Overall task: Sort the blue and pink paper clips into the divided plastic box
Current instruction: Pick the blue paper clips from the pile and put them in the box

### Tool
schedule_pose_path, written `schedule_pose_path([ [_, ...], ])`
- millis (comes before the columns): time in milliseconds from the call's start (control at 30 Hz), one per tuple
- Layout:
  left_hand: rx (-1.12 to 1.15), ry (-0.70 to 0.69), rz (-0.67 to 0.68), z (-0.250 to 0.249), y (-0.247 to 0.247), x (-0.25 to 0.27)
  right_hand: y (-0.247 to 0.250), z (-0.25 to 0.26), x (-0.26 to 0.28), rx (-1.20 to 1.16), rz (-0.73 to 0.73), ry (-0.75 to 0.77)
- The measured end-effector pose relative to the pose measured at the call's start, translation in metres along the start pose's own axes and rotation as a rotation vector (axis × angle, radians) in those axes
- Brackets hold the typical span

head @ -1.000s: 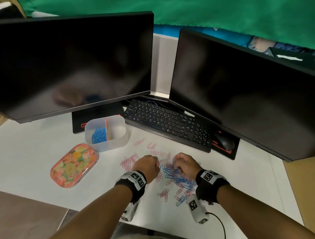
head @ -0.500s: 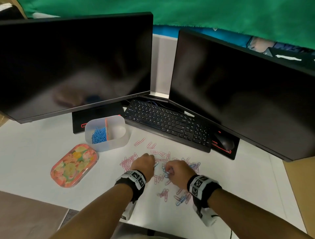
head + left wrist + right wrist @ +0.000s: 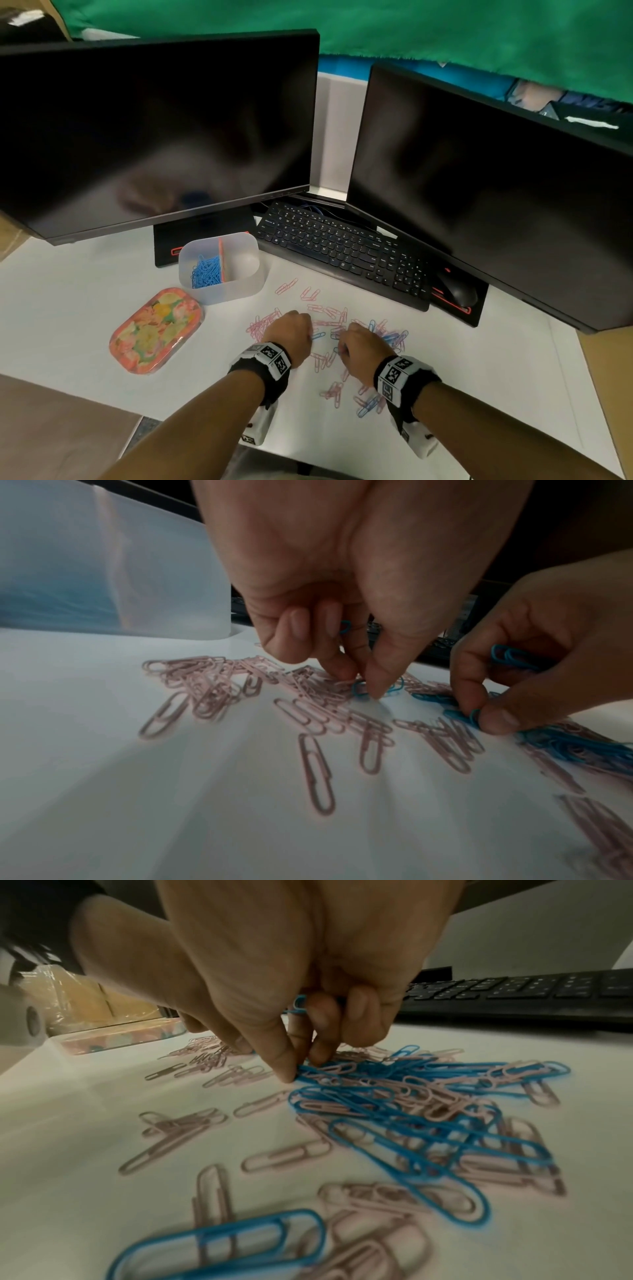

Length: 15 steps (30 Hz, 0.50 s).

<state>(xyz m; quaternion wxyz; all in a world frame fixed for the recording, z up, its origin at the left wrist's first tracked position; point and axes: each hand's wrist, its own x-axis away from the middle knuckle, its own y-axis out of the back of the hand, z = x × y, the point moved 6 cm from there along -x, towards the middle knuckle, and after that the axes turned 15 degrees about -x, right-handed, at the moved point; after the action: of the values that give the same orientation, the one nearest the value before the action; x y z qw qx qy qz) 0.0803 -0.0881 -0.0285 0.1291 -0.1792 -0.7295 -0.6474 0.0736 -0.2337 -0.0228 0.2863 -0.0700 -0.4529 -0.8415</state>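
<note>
A clear divided box (image 3: 251, 284) stands left of the keyboard, with blue clips (image 3: 205, 272) in its left compartment. Pink clips (image 3: 262, 323) and blue clips (image 3: 368, 404) lie scattered on the white table. My left hand (image 3: 294, 330) is curled over them. In the left wrist view the left hand (image 3: 361, 684) pinches a blue clip (image 3: 358, 689) on the table and keeps another under its curled fingers. My right hand (image 3: 356, 346) is close beside it. In the right wrist view the right hand (image 3: 303, 1069) pinches at the edge of a mixed heap (image 3: 428, 1102) and holds blue clips (image 3: 299, 1004) in its palm.
A floral oval lid (image 3: 156, 330) lies left of the hands. A black keyboard (image 3: 342, 253) and mouse (image 3: 457, 293) sit behind the clips, under two dark monitors (image 3: 154, 130). The table's front edge (image 3: 191, 419) is just below my wrists.
My right hand has moved left and a little nearer, from over the blue heap to close beside the left hand. The left hand has barely shifted.
</note>
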Motion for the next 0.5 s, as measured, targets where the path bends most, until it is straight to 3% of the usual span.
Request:
schedule_pose_path([
  [167,0.128,-0.004,-0.043,0.003,0.005,0.004,0.002,0.001,-0.002,0.042,-0.006,0.0],
  [500,0.401,0.054,-0.064,0.013,0.013,0.007,0.001,0.008,-0.012,0.106,0.12,-0.008],
])
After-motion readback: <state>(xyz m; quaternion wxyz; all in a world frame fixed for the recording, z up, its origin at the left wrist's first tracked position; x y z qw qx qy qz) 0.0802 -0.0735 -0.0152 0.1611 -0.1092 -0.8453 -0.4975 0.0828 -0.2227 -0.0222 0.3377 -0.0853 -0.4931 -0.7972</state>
